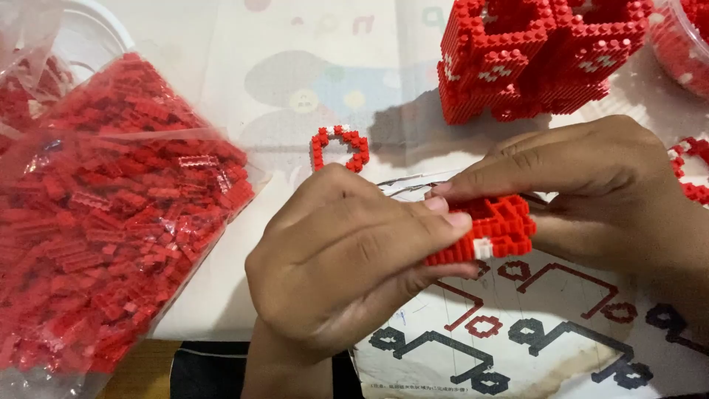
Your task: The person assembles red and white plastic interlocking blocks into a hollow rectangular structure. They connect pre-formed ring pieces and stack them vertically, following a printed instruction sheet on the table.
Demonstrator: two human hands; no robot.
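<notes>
**Small red brick piece pinched between two hands**

Held by both hands above a printed instruction sheet [561,325]. Left hand [347,258] curled nearly closed, fingertips and thumb clamped on the near edge of the brick assembly [493,227]. Right hand [591,188] bent over from the far side, fingers pressed flat on its top.

Studded, hard plastic, blocky and stepped at the edges; bright red with one white brick showing on the front face. Partly hidden by the fingers of both hands.

Beneath, glossy paper with dark and red step diagrams, stained at the lower edge. Just beyond the left hand, a small open ring of red bricks [340,146] flat on the desk [221,74]. Far right, a large red built block [532,55] with white flecks. At left, a crinkled clear plastic bag [111,222] stuffed with loose red bricks.
</notes>
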